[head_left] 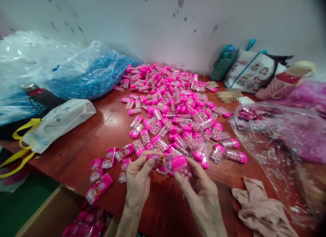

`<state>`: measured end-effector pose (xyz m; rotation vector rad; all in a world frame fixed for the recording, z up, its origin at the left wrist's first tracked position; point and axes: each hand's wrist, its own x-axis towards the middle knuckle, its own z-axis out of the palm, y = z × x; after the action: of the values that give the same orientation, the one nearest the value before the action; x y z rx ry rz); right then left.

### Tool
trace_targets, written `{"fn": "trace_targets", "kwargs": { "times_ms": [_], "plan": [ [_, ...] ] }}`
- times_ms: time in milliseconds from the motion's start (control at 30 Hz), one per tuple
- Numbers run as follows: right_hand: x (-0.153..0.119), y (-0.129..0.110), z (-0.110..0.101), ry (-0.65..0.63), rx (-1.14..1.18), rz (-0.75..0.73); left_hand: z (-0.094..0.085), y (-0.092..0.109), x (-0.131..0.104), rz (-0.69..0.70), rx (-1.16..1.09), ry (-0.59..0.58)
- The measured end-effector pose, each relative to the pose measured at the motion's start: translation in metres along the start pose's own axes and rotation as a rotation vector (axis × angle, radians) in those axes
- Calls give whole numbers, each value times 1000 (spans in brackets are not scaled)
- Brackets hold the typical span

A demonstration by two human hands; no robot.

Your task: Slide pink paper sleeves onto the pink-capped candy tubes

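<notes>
Between my two hands, over the front of the table, are a pink printed clear sleeve [160,162] and a small clear bottle [183,169] of pink balls with a pink cap. My left hand [139,177] pinches the sleeve between thumb and fingers. My right hand [201,189] grips the bottle, its cap pointing left at the sleeve's end. Whether the cap is inside the sleeve, I cannot tell. Beyond my hands spreads a big pile of similar bottles [175,111]. Several bottles in printed sleeves [99,188] lie left of my left hand.
A cardboard box [44,213] with pink packs stands below the table's left edge. Blue-filled plastic bags [84,73] and a white bag [63,121] are on the left. On the right lie clear plastic bags [277,138], a pinkish cloth [262,209] and a printed tote [247,72].
</notes>
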<state>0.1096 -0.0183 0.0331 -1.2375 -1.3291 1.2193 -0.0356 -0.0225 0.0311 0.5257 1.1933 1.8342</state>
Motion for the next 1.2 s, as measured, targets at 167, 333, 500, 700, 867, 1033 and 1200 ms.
{"fn": "trace_targets", "kwargs": {
  "times_ms": [167, 333, 500, 700, 867, 1033, 1200],
  "plan": [
    [-4, -1, -1, -148, 103, 221, -2, 5, -4, 54, 100, -145],
    [-3, -7, -4, -267, 254, 357, -2, 4, 0, -66, 48, -211],
    [-4, -7, 4, -230, 318, 318, 7, -6, 2, -95, -27, -165],
    [-7, 5, 8, -98, 89, 150, 21, -11, -6, -223, -153, -91],
    [-8, 12, 11, -79, -61, 21, 28, -15, -14, -473, -208, -132],
    [-8, 11, 11, -21, -148, 94, 28, -18, -11, -490, -242, -108],
    [-8, 10, 10, -104, -160, 79, 26, -19, -10, -515, -285, -85]
  ]
}}
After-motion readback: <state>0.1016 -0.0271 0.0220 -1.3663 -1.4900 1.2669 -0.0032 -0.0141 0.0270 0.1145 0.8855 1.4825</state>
